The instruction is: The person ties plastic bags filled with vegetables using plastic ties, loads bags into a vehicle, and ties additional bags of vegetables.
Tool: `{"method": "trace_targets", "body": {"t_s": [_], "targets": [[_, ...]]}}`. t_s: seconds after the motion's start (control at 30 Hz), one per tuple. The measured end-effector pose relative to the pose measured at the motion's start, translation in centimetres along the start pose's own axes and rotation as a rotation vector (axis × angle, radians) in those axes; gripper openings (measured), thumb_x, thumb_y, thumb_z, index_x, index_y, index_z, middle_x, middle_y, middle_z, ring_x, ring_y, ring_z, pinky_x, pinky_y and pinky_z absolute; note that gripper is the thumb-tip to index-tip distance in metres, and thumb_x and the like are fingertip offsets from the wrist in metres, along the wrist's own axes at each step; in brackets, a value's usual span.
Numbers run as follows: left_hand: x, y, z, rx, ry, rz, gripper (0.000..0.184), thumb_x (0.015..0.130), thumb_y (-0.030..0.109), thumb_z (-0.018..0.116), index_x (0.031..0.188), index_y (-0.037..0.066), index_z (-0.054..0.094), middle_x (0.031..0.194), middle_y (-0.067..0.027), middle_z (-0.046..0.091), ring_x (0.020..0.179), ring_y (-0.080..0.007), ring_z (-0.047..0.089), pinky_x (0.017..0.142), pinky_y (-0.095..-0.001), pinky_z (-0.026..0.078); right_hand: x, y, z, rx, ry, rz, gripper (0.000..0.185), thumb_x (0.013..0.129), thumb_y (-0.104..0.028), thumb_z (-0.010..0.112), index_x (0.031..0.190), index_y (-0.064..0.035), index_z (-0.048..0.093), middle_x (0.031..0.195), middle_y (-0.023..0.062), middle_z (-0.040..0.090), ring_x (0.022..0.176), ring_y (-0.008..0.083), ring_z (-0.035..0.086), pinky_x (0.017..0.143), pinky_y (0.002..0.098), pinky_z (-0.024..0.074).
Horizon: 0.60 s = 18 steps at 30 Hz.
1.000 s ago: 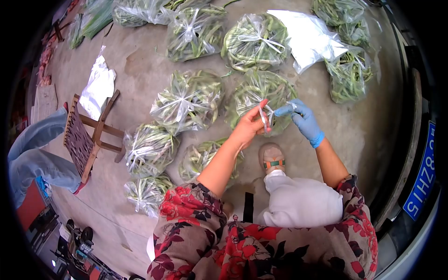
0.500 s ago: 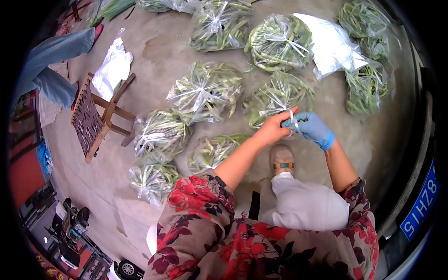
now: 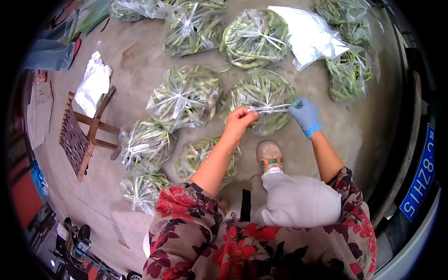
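Observation:
A clear plastic bag of long green beans [image 3: 263,91] rests on the concrete floor in front of me, its top gathered in the middle. My bare left hand [image 3: 240,120] pinches one end of the twisted bag handles at the bag's near side. My right hand [image 3: 304,115], in a blue glove, is closed on the other end. Between both hands the white strip is stretched taut, with a knot at the gathered top. A small green bit shows at the gloved fingers.
More tied bags of beans [image 3: 184,98] lie left, behind and at the back right. White plastic sheets [image 3: 310,39] lie on the floor. A wooden folding stool [image 3: 81,133] stands left, near another person's legs [image 3: 49,55]. A vehicle with a blue plate [image 3: 418,172] is at the right.
My hands were close together at the bag's handles and have moved apart, pulling the strip straight. The other person's legs have shifted from beside the stool towards the upper left.

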<state>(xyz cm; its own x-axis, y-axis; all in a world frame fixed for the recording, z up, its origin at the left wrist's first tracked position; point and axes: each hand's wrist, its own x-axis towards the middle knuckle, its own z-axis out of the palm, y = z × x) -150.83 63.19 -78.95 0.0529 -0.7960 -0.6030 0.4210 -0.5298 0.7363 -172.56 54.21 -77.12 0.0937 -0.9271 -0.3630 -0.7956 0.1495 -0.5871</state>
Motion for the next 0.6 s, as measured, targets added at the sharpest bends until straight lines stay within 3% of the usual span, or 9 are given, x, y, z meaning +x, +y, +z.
{"method": "trace_targets", "body": {"t_s": [0.07,0.17,0.27,0.33,0.4,0.43,0.57,0.6], "targets": [[-0.3,-0.1,0.3,0.236,0.092,0.160,0.016,0.073,0.016,0.068,0.067,0.007,0.056,0.083,0.0000,0.052,0.067,-0.0089,0.050,0.068,-0.0238,0.041,0.0,0.9,1.1,-0.124,0.056,-0.122,0.022,0.068,-0.020,0.063,0.077,-0.0011,0.058,0.075,0.0144,0.059,0.064,0.0275,0.056,0.061,0.0350,0.0446],[-1.7,3.2,0.5,1.078,0.237,0.673,0.016,0.068,0.017,0.071,0.068,0.007,0.058,0.084,-0.0038,0.053,0.068,-0.0131,0.050,0.065,-0.0251,0.041,0.3,0.2,2.0,-0.114,0.250,-0.343,0.025,0.070,-0.023,0.061,0.085,-0.0032,0.057,0.084,0.0166,0.059,0.071,0.0348,0.056,0.065,0.0404,0.0453],[-0.9,2.8,-0.4,1.122,0.291,0.832,0.016,0.065,0.016,0.070,0.067,0.007,0.058,0.085,-0.0076,0.053,0.072,-0.0164,0.052,0.063,-0.0259,0.042,1.1,0.8,2.3,-0.282,0.122,-0.467,0.018,0.073,-0.019,0.058,0.083,-0.0049,0.053,0.082,0.0155,0.056,0.070,0.0335,0.056,0.062,0.0403,0.0453],[-0.2,1.1,-0.6,0.627,0.121,0.534,0.015,0.067,0.015,0.067,0.067,0.005,0.056,0.084,-0.0076,0.054,0.073,-0.0164,0.052,0.062,-0.0266,0.042,1.5,0.9,1.7,-0.270,0.100,-0.470,0.012,0.075,-0.015,0.056,0.078,-0.0049,0.051,0.076,0.0138,0.054,0.066,0.0307,0.055,0.057,0.0379,0.0442],[-1.6,3.6,0.4,0.474,-0.020,0.543,0.013,0.068,0.013,0.064,0.069,0.004,0.054,0.082,-0.0073,0.054,0.071,-0.0173,0.051,0.060,-0.0262,0.041,0.8,-1.6,-0.2,-0.208,0.169,-0.478,0.007,0.075,-0.010,0.055,0.075,-0.0047,0.050,0.070,0.0117,0.052,0.060,0.0259,0.053,0.054,0.0338,0.0428],[-2.1,4.7,1.0,0.446,-0.050,0.559,0.012,0.070,0.011,0.063,0.070,0.004,0.053,0.078,-0.0037,0.055,0.066,-0.0124,0.050,0.058,-0.0239,0.040,0.4,-3.3,-1.4,-0.155,0.234,-0.503,0.005,0.074,-0.007,0.055,0.074,-0.0044,0.050,0.068,0.0105,0.051,0.057,0.0233,0.051,0.052,0.0317,0.0420],[-5.0,11.4,-0.3,0.163,-0.017,0.230,0.009,0.076,0.007,0.058,0.069,0.003,0.054,0.073,0.0014,0.056,0.065,-0.0032,0.049,0.059,-0.0195,0.038,-1.6,-12.9,-3.4,0.023,0.195,-0.751,0.006,0.072,-0.002,0.057,0.075,-0.0037,0.052,0.066,0.0068,0.051,0.054,0.0151,0.047,0.051,0.0262,0.0403],[-5.7,13.2,-1.6,0.051,-0.038,0.267,0.006,0.078,0.006,0.056,0.072,0.003,0.056,0.073,0.0005,0.056,0.070,-0.0056,0.054,0.063,-0.0206,0.040,-1.0,-15.2,-3.7,0.075,0.166,-0.752,0.007,0.072,-0.002,0.058,0.076,-0.0036,0.052,0.066,0.0060,0.051,0.054,0.0137,0.046,0.051,0.0254,0.0399]]}}
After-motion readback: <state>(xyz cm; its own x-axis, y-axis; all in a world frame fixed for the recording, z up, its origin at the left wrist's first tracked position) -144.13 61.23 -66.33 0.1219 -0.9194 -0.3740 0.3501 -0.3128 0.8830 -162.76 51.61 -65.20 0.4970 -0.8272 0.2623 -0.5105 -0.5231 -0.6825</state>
